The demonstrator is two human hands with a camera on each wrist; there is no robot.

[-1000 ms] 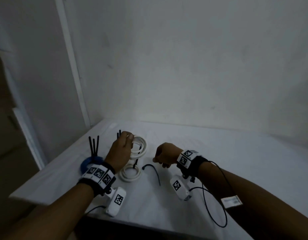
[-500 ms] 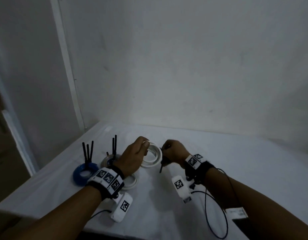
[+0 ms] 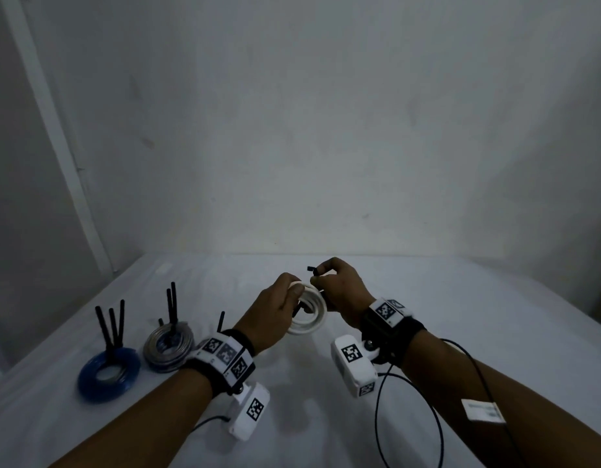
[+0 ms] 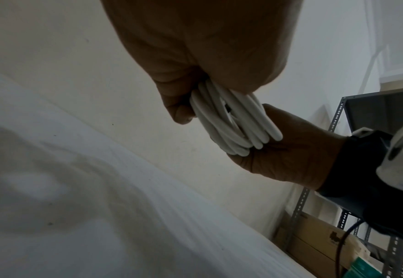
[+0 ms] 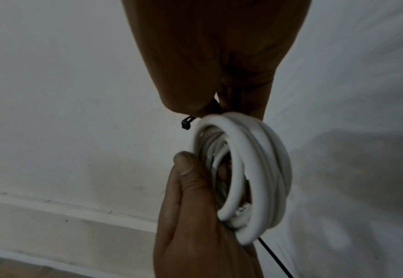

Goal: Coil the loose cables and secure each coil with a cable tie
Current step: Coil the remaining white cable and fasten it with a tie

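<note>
Above the white-covered table [image 3: 461,315], my left hand [image 3: 292,293] grips a white cable coil [image 3: 309,315] by its left side. My right hand [image 3: 321,275] pinches a black cable tie [image 3: 311,269] at the top of the coil. In the right wrist view the black cable tie's head [image 5: 186,122] pokes out beside the white coil [image 5: 250,169], and its tail [image 5: 274,257] hangs below. My left thumb [image 5: 186,169] presses the coil's side. The left wrist view shows the white coil [image 4: 231,122] between both hands.
A blue coil [image 3: 108,373] and a grey coil [image 3: 169,346] lie at the table's left, each with black ties standing up. Another tie [image 3: 221,320] pokes up behind my left wrist. A metal shelving rack [image 4: 338,122] stands to the right of the table.
My right hand took the black tie off the table and brought it to the top of the coil. My left hand lifted the white coil up and toward the middle.
</note>
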